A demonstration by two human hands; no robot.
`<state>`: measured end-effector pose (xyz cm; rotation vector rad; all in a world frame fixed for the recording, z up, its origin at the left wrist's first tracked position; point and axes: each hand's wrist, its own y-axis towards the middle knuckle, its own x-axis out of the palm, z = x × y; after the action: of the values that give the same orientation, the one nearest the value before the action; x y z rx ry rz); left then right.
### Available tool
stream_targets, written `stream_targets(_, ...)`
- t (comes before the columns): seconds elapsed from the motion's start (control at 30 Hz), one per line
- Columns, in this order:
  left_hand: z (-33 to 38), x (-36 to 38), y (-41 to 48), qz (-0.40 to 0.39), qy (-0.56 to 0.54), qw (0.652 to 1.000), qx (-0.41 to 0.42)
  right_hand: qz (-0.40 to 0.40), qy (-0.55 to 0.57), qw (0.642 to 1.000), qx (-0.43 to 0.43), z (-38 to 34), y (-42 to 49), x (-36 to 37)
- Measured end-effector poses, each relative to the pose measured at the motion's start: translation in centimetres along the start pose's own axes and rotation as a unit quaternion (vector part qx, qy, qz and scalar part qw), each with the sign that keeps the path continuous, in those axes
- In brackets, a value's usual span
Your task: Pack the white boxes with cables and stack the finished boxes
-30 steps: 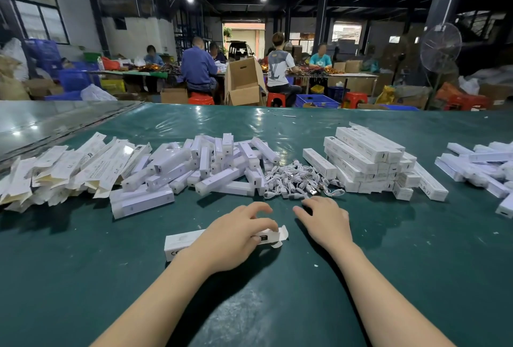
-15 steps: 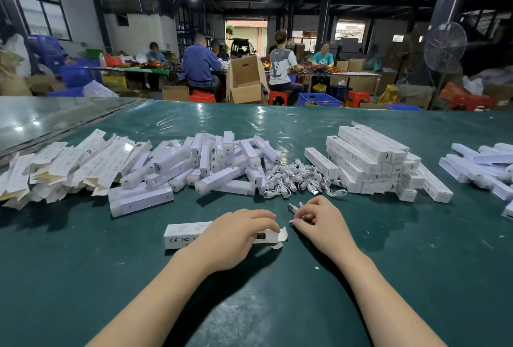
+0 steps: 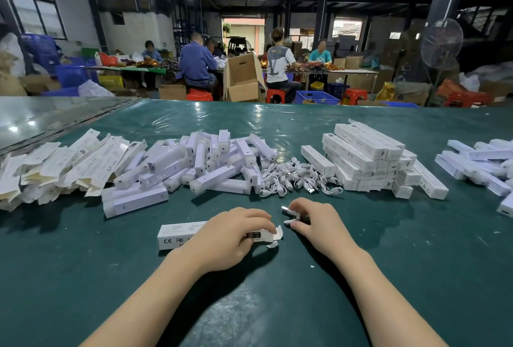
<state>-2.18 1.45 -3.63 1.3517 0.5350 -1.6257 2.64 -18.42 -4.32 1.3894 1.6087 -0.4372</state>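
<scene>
Fingers (image 3: 259,220) of the left hand (image 3: 227,237) are curled over a white box (image 3: 177,235). A cable (image 3: 289,211) is pinched by the right hand (image 3: 319,224).

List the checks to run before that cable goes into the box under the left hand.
1. Box steadied: left hand grips the white box on the table: ok.
2. End flap open toward the right hand: ok.
3. Cable held: right hand pinches a white cable: ok.
4. Cable at the box mouth: it sits apart from the flap: not ok.
5. Box interior free: hidden: cannot tell.
</scene>
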Motion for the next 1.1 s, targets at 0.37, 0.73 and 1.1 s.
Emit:
stream_targets(0.37, 0.2, 0.5, 0.2, 0.05, -0.014, 0.999, -0.009, 0.015, 0.27, 0.962, 0.027, -1.7, -0.4, 0.2)
stream_targets(0.73, 0.1, 0.6, 0.1, 0.076, -0.053, 0.995, -0.045, -0.051, 0.162, 0.985, -0.03, -2.4, -0.5, 1.1)
stream_targets(1.1, -0.1, 0.6, 0.3, 0.087, -0.078, 0.99, -0.079, -0.015, 0.156, 0.987, -0.028, -2.6, -0.5, 1.2)
